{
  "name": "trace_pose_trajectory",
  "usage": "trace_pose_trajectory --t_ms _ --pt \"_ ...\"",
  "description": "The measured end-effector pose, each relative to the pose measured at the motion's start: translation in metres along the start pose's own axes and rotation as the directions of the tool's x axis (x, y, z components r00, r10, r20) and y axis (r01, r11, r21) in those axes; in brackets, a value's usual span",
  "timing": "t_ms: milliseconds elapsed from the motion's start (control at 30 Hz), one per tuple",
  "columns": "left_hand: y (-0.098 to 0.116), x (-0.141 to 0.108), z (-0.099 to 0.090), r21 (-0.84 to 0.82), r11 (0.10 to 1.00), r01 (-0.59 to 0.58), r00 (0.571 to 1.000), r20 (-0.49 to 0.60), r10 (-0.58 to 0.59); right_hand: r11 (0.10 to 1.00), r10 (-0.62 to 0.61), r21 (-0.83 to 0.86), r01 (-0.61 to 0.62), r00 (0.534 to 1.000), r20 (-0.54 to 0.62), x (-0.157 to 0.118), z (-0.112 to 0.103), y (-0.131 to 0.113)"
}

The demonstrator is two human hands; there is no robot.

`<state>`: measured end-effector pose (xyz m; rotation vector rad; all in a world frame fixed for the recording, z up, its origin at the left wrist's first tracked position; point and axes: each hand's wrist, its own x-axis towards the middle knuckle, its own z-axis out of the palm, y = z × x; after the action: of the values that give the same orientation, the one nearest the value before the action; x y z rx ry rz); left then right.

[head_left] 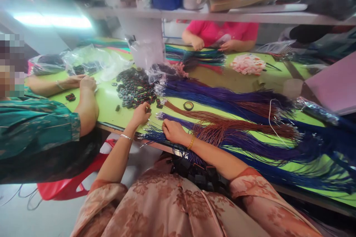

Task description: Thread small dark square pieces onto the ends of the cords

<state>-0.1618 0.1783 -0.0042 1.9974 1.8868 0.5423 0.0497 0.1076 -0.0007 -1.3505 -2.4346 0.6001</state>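
Note:
My left hand [141,114] is pinched on a small black connector housing [148,110] at the near side of a heap of black connector housings [133,89]. To its right, my right hand [174,130] is closed with the fingers curled down, over the blue wires [155,135] near the table's front edge. Thin wire ends show between the two hands, and the right hand seems to grip a wire, though its fingertips are partly hidden. Purple wires [183,120] and brown wires [200,114] lie in bundles beside it. More black housings [198,176] rest at my lap.
A black tape roll [188,106] lies among the bundles on the green table [107,109]. A co-worker in a teal top [39,129] works at the left, another in a pink top [222,31] across. Pale pink pieces [247,64] are piled behind. A shelf [222,15] hangs above.

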Motion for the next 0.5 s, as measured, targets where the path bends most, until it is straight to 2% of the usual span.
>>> trace_pose_trajectory --t_ms 100,200,333,400,500 --pt "-0.008 -0.005 -0.003 -0.219 0.974 0.059 0.993 -0.089 -0.080 0.982 0.019 0.187 -0.004 0.997 -0.081 0.001 0.003 0.003" --pt "-0.010 -0.013 -0.008 -0.502 0.862 0.073 0.978 -0.134 -0.161 0.917 0.051 0.399 0.005 0.990 -0.129 0.004 0.005 0.006" --pt "0.002 -0.032 -0.020 -0.783 0.605 0.147 0.975 0.013 -0.221 0.782 0.085 0.622 0.050 0.979 -0.185 0.011 0.000 0.004" --pt "0.011 -0.044 -0.025 -0.845 0.496 0.200 0.969 0.097 -0.227 0.711 0.093 0.698 0.085 0.972 -0.214 0.014 -0.006 0.001" --pt "0.024 -0.062 -0.027 -0.882 0.392 0.261 0.960 0.197 -0.197 0.625 0.095 0.774 0.101 0.975 -0.203 0.018 -0.016 -0.003"
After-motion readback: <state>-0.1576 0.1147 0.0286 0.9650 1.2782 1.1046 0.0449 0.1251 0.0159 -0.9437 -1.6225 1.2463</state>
